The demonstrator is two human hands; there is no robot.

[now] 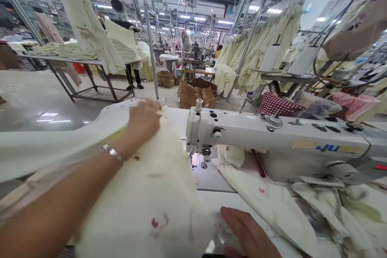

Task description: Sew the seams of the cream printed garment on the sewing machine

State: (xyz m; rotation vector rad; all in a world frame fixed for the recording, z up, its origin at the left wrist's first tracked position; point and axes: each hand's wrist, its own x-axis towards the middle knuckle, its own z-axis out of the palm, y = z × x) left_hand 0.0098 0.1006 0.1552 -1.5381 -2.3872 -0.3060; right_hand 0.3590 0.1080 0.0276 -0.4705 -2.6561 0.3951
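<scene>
My left hand [145,120], a bracelet at its wrist, is closed on the upper edge of a cream fabric piece [154,193] with small reddish printed motifs. The cloth hangs down from it toward me, left of the sewing machine [242,131]. My right hand [249,231] is low beside the cloth's right edge, blurred, its visible fingers stretched out. Whether it touches the cloth is unclear. The lit needle area [194,160] has no cloth visible under it. Another cream printed piece [266,195] lies on the table under the machine arm.
Crumpled cream cloth [338,205] lies at the right. White thread cones [270,57] stand behind the machine, near a checked cushion [279,104]. A cardboard box [196,93] is on the floor beyond. Back left, a person [119,20] handles cloth at a table [87,61].
</scene>
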